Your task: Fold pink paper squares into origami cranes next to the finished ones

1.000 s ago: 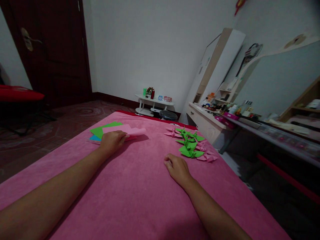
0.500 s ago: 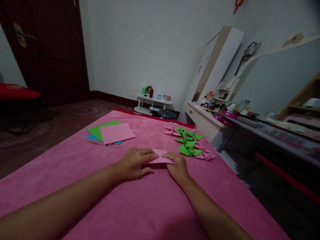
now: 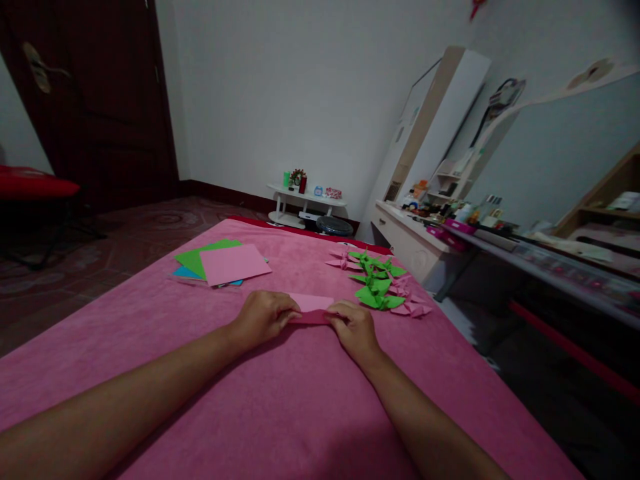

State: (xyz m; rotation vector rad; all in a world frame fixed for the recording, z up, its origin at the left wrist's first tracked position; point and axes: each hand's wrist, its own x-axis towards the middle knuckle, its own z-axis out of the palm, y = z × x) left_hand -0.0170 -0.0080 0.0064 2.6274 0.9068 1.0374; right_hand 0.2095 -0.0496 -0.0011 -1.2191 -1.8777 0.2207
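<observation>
A sheet of pink paper is stretched between my two hands, low over the pink cloth. Its near edge is lifted and bent, showing a darker, shaded strip toward me. My left hand pinches the left end of that edge between thumb and fingers. At the right end, my right hand grips the paper the same way, fingers bent over it. Several folded green and pink paper cranes sit beyond my right hand. Past my left hand lies a stack of square paper sheets, pink on top, green and blue below.
Pink cloth covers the surface under my arms. A low white stand with small items is by the far wall. On the right are a white dressing table and a mirror; a dark door is at left.
My left thumb and fingers have closed from a spread pose into a pinch on the paper. The paper's near edge has been raised, exposing its shaded side.
</observation>
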